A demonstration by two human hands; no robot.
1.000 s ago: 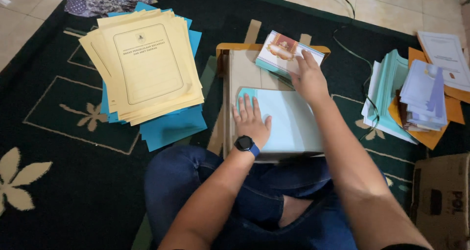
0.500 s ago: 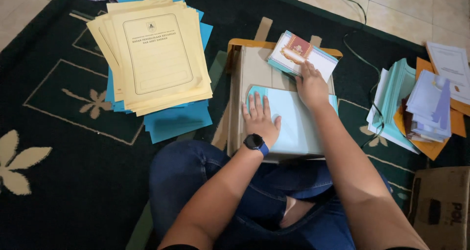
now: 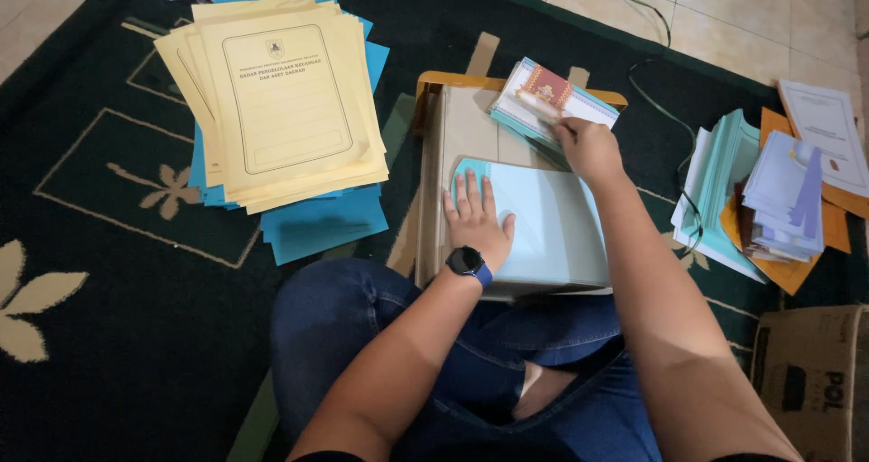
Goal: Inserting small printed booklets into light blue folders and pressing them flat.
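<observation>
Little has changed since the earlier views: the pale blue sheet [image 3: 552,222] on the low table [image 3: 471,123] is still pressed flat by the open left hand [image 3: 477,218], while the booklet bundle [image 3: 552,104] stays gripped by the right hand [image 3: 588,150].

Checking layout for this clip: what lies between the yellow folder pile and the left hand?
In the head view, between the yellow folder pile and the left hand: dark carpet and the wooden tray's rim.

Your right hand [image 3: 588,150] now sits closer against the near edge of the booklet stack [image 3: 552,100], fingers curled at it. Your left hand [image 3: 477,213] spreads slightly wider on the pale blue sheet [image 3: 552,231].
</observation>
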